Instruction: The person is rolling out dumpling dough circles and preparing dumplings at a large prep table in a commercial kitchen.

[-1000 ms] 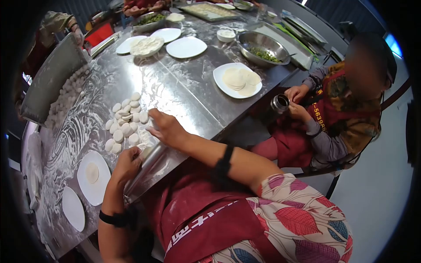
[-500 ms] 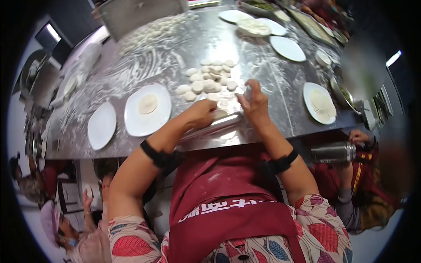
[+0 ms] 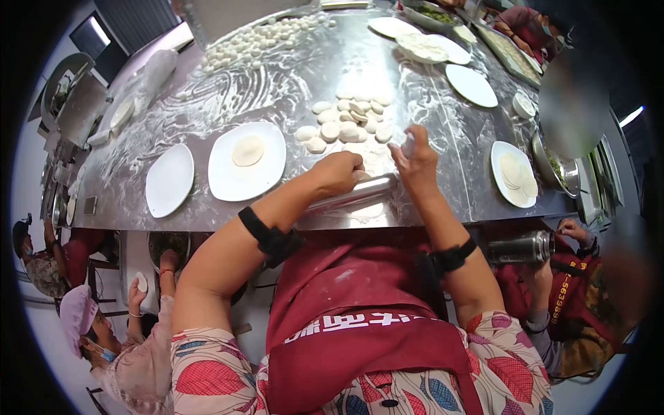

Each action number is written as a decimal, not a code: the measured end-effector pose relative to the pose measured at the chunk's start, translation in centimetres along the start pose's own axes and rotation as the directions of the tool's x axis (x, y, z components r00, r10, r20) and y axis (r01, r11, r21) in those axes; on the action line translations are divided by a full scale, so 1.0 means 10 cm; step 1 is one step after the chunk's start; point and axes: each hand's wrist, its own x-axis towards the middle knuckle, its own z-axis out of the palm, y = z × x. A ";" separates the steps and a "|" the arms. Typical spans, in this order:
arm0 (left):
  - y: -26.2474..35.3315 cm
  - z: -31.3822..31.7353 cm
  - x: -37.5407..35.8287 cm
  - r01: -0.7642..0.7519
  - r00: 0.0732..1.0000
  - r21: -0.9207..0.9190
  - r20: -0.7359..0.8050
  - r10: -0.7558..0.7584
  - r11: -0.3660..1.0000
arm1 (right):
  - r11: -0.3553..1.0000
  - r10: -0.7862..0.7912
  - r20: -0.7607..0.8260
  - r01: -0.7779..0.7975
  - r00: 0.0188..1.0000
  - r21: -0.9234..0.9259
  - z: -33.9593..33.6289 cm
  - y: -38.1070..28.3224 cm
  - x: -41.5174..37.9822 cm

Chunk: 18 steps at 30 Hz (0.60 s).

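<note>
My left hand (image 3: pixel 337 171) is closed, its fingertips at the edge of a small dough disc (image 3: pixel 361 176) that is partly hidden behind the knuckles. Just on the near side lies a shiny metal rolling pin (image 3: pixel 360 191), partly covered by my left forearm. My right hand (image 3: pixel 418 164) is raised beyond the pin's right end, thumb and fingers apart, holding nothing. Several flattened dough pieces (image 3: pixel 330 131) are clustered on the floured steel table (image 3: pixel 443 187) past both hands. A rolled wrapper (image 3: pixel 248 150) rests on a square white plate (image 3: pixel 220 178) at my left.
An oval white plate (image 3: pixel 170 181) stands further left. On the right is a plate (image 3: pixel 499 153) of wrappers, beside a metal bowl (image 3: pixel 568 181). Many small dough lumps (image 3: pixel 266 38) lie at the back. Co-workers sit on both sides; one hand (image 3: pixel 138 294) holds a wrapper.
The camera view has shifted, so the table and plates appear moved. My left hand stays by the dough disc, and my right hand stays spread near the rolling pin's end.
</note>
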 end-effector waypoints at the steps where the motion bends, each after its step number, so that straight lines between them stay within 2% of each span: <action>1: -0.01 0.02 0.03 0.008 1.000 -0.007 0.001 -0.008 1.000 | 0.998 -0.051 -0.029 0.051 0.998 -0.026 -0.02 -0.01 -0.01; 3: -0.03 0.05 0.05 -0.017 1.000 0.034 -0.004 0.017 0.999 | 0.984 -0.161 -0.064 0.155 0.985 -0.093 -0.08 -0.02 -0.07; 5: -0.07 0.07 0.02 -0.079 0.997 0.138 -0.012 0.082 0.987 | 1.000 -0.020 -0.028 0.020 0.999 0.005 -0.22 0.00 -0.34; 7: -0.10 0.04 -0.03 -0.018 0.999 -0.033 0.029 0.019 0.999 | 0.989 0.118 0.022 -0.119 0.993 0.083 -0.35 -0.09 -0.54; 8: -0.09 0.02 -0.05 0.018 0.998 -0.110 0.056 -0.012 0.994 | 0.997 0.062 0.003 -0.062 0.998 0.044 -0.34 -0.11 -0.50; 9: -0.05 0.00 -0.08 0.030 0.995 -0.081 0.093 -0.023 0.996 | 1.000 0.009 -0.017 -0.009 1.000 0.007 -0.31 -0.12 -0.41; 10: -0.04 0.00 -0.09 0.036 0.997 -0.044 0.065 -0.033 0.998 | 0.999 -0.044 -0.041 0.043 0.998 -0.029 -0.26 -0.10 -0.30; 12: -0.01 -0.04 -0.11 0.048 0.999 0.035 -0.004 -0.048 0.998 | 0.997 -0.065 -0.023 0.064 0.998 -0.046 -0.03 0.01 -0.02; 13: -0.08 -0.03 -0.05 0.049 0.998 0.071 -0.052 -0.046 0.996 | 1.000 -0.026 -0.005 0.026 1.000 0.006 0.05 0.00 0.10; 14: -0.14 0.01 -0.03 0.066 0.997 0.037 -0.037 -0.064 0.997 | 0.998 0.011 0.018 -0.012 1.000 0.058 0.12 -0.01 0.16; 15: -0.14 0.01 -0.03 0.086 0.996 0.004 -0.030 -0.086 0.996 | 0.995 -0.093 -0.058 0.091 0.994 -0.042 0.17 0.05 0.17; 16: -0.13 -0.03 -0.03 0.107 0.994 -0.029 -0.036 -0.108 0.994 | 0.995 -0.080 -0.049 0.077 0.996 -0.057 0.12 0.06 0.12; 17: -0.08 -0.02 -0.06 0.093 0.995 0.022 -0.025 -0.093 0.995 | 0.982 -0.183 -0.124 0.176 0.975 -0.065 0.05 0.04 0.03; 18: -0.12 0.04 -0.10 0.046 0.998 -0.003 -0.029 -0.046 0.999 | 0.991 -0.129 -0.097 0.126 0.987 -0.035 -0.03 0.13 -0.12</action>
